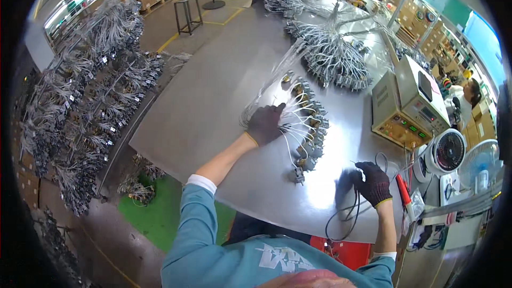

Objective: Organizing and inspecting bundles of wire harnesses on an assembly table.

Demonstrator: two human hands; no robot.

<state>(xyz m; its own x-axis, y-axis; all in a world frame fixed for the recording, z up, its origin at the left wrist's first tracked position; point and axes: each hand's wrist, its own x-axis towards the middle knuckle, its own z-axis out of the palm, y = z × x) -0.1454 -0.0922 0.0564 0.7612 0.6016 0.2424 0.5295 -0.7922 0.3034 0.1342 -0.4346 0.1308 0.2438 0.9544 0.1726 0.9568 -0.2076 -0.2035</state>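
Note:
My left hand (265,124), in a dark knit glove, is closed over a bundle of thin white cables (292,119) on the metal table. The cables fan out to the right from my fingers. Small dark plug-like connectors (314,122) with brassy parts end them in a curved row; one connector (297,175) lies apart at the near end. My right hand (373,182), gloved alike, is pinched around a thin dark cable (356,210) that loops down toward the table's near edge. A small thin tip juts past its fingers, too small to make out.
A boxy bench instrument (410,104) with green digits stands at the right, beside a small fan (448,152) and a red marker-like tool (404,189). Larger cable heaps (336,53) lie at the far side. Hanging cable bundles (80,106) crowd the left. Other people work beyond the table.

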